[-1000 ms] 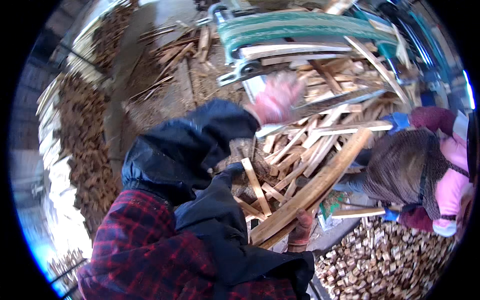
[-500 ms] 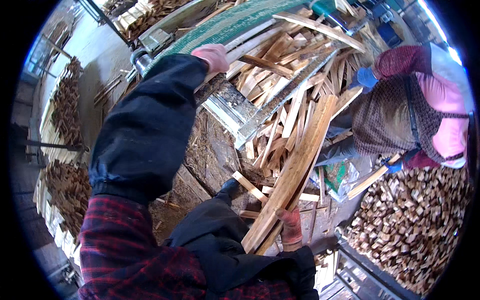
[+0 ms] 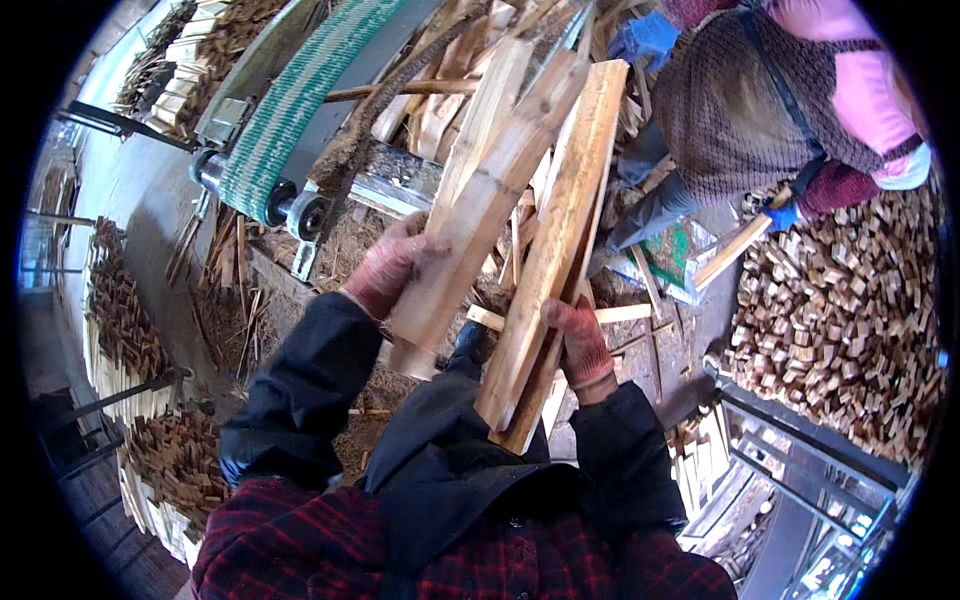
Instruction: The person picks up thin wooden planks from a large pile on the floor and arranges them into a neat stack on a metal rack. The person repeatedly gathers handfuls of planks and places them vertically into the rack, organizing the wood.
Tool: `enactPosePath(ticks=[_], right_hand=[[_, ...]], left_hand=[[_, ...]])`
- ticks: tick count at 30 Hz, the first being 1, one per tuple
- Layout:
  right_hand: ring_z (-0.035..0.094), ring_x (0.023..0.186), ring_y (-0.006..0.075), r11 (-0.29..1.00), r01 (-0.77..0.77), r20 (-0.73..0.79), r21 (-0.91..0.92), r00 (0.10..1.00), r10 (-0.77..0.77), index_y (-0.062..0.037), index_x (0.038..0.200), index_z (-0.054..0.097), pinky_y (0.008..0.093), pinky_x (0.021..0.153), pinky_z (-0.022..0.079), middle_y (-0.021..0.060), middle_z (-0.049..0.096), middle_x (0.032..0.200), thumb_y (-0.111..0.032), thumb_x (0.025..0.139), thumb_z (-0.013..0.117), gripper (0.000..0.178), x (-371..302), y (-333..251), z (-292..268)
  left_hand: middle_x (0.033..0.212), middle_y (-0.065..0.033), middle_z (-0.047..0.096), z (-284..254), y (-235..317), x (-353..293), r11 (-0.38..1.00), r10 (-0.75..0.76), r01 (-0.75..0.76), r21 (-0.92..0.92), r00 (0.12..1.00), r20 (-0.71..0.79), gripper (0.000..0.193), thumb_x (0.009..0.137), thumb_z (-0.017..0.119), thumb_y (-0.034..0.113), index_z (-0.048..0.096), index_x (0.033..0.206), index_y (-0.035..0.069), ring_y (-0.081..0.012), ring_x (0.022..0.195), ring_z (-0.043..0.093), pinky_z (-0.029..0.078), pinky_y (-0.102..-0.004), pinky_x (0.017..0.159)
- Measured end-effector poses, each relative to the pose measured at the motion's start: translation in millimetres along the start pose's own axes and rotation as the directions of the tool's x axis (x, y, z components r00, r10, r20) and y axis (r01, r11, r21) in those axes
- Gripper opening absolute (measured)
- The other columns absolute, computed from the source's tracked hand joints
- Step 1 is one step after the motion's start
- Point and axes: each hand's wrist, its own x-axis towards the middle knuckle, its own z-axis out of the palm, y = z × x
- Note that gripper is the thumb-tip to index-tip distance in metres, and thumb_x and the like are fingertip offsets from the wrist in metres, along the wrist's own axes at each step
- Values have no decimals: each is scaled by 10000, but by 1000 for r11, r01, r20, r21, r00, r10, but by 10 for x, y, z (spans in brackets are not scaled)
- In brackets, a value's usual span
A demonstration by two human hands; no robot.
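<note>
My left hand (image 3: 397, 262), in a pinkish-red work glove, is closed round the near part of some wooden boards (image 3: 490, 190), one lying over another. In my right hand (image 3: 582, 345), gloved the same way, is a second bundle of long wooden slats (image 3: 552, 240), gripped along its right edge. Both bundles slant up and away in front of my body, close side by side. The fingers under the wood are hidden. My lower left bundle end is slightly blurred.
A green-and-white conveyor belt (image 3: 290, 120) with a roller runs at the upper left. A co-worker in a brown apron (image 3: 740, 110) and blue gloves stands at the upper right, a slat in one hand. Stacked wood blocks (image 3: 840, 330) fill the right; more stacks (image 3: 175, 465) line the left.
My left hand has come back from beside the belt and now holds boards next to the right hand's bundle. The right hand keeps its slats, now further up in view.
</note>
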Motion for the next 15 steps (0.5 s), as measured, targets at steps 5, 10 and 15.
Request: enactPosePath(ticks=[5, 10, 15], right_hand=[[653, 843, 187, 988, -150, -18, -29, 989, 149, 22, 1129, 590, 317, 771, 547, 74, 652, 976, -472, 737, 779, 658, 288, 197, 36], [667, 801, 205, 929, -293, 46, 227, 956, 290, -19, 1092, 612, 351, 734, 565, 92, 671, 949, -435, 775, 756, 542, 434, 383, -88], [661, 745, 176, 878, -328, 126, 350, 945, 303, 9, 1002, 628, 303, 716, 552, 83, 676, 877, -366, 810, 736, 435, 325, 551, 59]], left_hand=[[1174, -128, 588, 24, -722, 94, 983, -73, 62, -175, 996, -59, 616, 795, 723, 211, 436, 1292, -13, -230, 1042, 608, 520, -370, 894], [1105, -119, 620, -38, -934, 203, 949, -274, 284, -139, 958, 89, 451, 879, 642, 211, 507, 1254, -1, -202, 990, 628, 509, -357, 890], [1217, -231, 583, -617, -1658, 243, 774, -377, 465, -431, 884, 277, 495, 938, 509, 297, 459, 1295, -43, -352, 1092, 600, 493, -477, 953]])
